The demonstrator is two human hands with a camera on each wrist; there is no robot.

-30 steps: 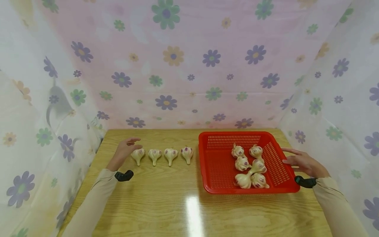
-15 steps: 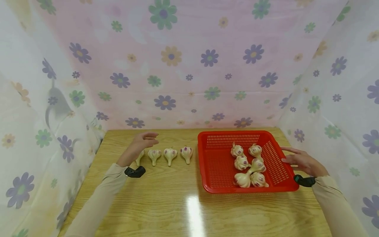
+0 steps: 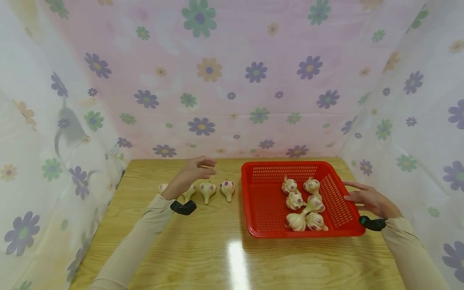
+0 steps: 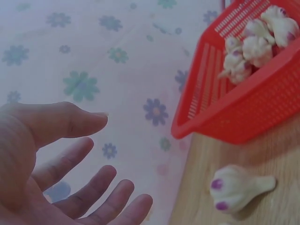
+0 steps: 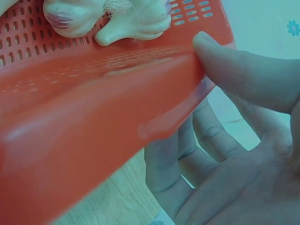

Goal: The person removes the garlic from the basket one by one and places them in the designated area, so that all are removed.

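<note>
My left hand (image 3: 190, 176) hovers over a row of garlic bulbs on the table, its fingers spread and holding nothing. The row's rightmost garlic bulb (image 3: 227, 190) and its neighbour (image 3: 207, 192) show fully; my hand and wrist partly cover the others. In the left wrist view, one garlic bulb (image 4: 236, 188) lies below right of my fingers. My right hand (image 3: 375, 202) holds the right side of a red plastic basket (image 3: 261, 231), thumb (image 5: 243, 70) on the rim and fingers beneath its outer edge. Several garlic bulbs (image 3: 295, 200) lie in the basket's right half.
The wooden table (image 3: 188, 245) has a bright glare streak in front of the basket. A flowered pink-and-white cloth (image 3: 232, 80) stands behind the table and along both sides.
My left hand has moved right along the garlic row, from the leftmost bulb toward the middle, staying free of any bulb. The right hand and basket have stayed in place.
</note>
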